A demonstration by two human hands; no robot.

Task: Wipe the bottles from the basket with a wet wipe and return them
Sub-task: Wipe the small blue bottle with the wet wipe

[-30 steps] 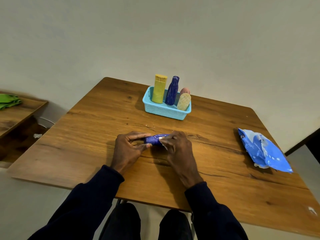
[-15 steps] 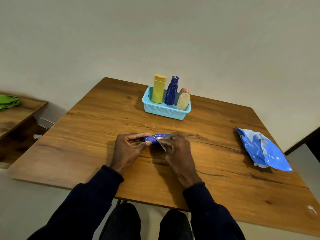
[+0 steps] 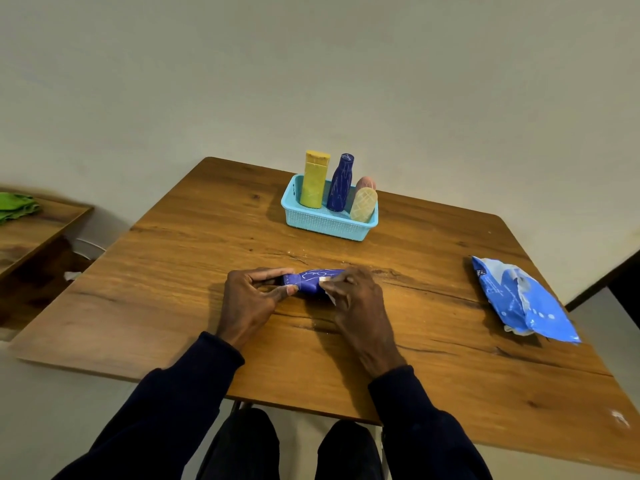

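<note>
The person sits at a wooden desk (image 3: 166, 278) with both forearms in dark sleeves reaching over its near edge. Between the hands, a little above the middle of the desk, a blue bottle (image 3: 313, 280) with thin white line markings lies on its side, its narrow end pointing to the person's left. The left hand (image 3: 249, 301) has that narrow end – forefinger over the top, thumb underneath, the fingers clamped on it. The right hand (image 3: 358, 306) covers the bottle's wider end, its fingers curled down over the body. A scrap of white wet wipe (image 3: 330, 298) pokes out under the thumb, pressed between the hand and the bottle; most of the wipe is hidden by the hand.

Farther back a light blue plastic basket (image 3: 323, 225) stands on the desk, well apart from the hands. In it a yellow bottle (image 3: 314, 180) stands upright at the left, a tall blue bottle (image 3: 341, 183) just beside it. At the right a cream lattice-patterned bottle (image 3: 363, 204) leans, with a pink bottle (image 3: 366, 182) peeking up behind it.

Off to the right – near the desk's edge – lies a crumpled blue wipes pack (image 3: 523, 303). A green cloth (image 3: 15, 206) sits on a lower wooden surface at the far left.
</note>
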